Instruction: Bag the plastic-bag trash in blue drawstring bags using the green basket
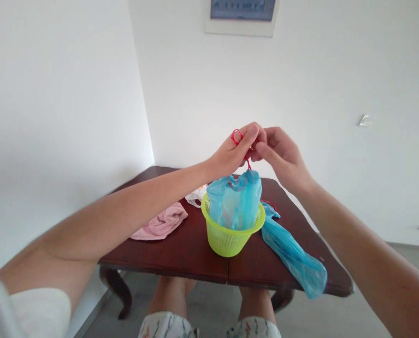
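Both hands pinching a thin red drawstring above a basket.
Left hand (pixel 232 152) and right hand (pixel 283 155) fingertips pinch the thin red drawstring (pixel 236 137); it runs vertically down into the blue plastic bag (pixel 234 202), upright in the lime-green perforated plastic basket (pixel 226 239).

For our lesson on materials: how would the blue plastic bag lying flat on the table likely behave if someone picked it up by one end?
The blue plastic bag would probably hang limp: it lies crumpled, with one end drooping over the table edge. It looks thin and flat, so likely very light. Its glossy film may feel slippery.
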A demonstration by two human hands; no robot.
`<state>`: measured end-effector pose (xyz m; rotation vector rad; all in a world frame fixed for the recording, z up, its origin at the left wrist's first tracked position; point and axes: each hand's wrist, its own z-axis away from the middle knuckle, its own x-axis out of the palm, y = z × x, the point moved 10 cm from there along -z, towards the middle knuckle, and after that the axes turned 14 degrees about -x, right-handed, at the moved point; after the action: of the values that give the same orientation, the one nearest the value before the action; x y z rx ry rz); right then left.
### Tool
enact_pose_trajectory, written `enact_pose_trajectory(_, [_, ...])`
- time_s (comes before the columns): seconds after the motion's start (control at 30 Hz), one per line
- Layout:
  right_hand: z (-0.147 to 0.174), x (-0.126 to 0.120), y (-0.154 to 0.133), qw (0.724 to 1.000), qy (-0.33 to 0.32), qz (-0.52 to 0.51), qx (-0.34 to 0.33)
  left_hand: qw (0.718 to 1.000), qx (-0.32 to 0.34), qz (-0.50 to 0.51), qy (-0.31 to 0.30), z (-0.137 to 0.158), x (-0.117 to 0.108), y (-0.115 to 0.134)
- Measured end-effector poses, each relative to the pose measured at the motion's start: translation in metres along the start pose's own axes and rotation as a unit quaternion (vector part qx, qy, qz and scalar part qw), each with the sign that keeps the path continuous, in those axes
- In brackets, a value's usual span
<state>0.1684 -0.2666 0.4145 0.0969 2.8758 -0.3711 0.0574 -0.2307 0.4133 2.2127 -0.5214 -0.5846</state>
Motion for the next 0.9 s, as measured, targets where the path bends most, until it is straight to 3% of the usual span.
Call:
enact_pose_trajectory(0.17, [0.023, 0.007, 0.033, 0.993, 0.073, -0.055, 0.079, 0.998, 0.012, -0.016, 0.065, 0.006, -0.012, -0.014])
enact_pose_trajectory(0.27, [0.030, 0.000, 0.040, 0.987, 0.118, -0.056, 0.094, 0.989, 0.005, -0.021, 0.149, 0.009, -0.030, -0.022])
enact_pose_trajectory(0.37, [0.032, -0.005, 0.039, 0.983, 0.138, -0.071, 0.098, 0.982, -0.007, -0.014, 0.186, 0.010, -0.040, -0.023])
enact_pose_trajectory(0.53, [0.036, -0.002, 0.020, 0.981, 0.134, -0.100, 0.103, 0.974, -0.159, 0.003, 0.162, 0.003, -0.039, -0.041])
enact_pose_trajectory(0.67, [0.052, 0.014, -0.004, 0.993, 0.063, -0.009, 0.099, 0.960, -0.230, 0.062, 0.150, -0.004, -0.043, -0.051])
enact_pose_trajectory(0.8, [0.081, 0.031, 0.004, 0.980, -0.031, 0.128, 0.147, 0.963, -0.247, 0.044, 0.099, -0.010, -0.039, -0.046])
enact_pose_trajectory(0.9, [0.093, 0.033, 0.012, 0.971, -0.062, 0.169, 0.159, 0.980, -0.181, -0.066, 0.046, -0.007, -0.030, -0.019])
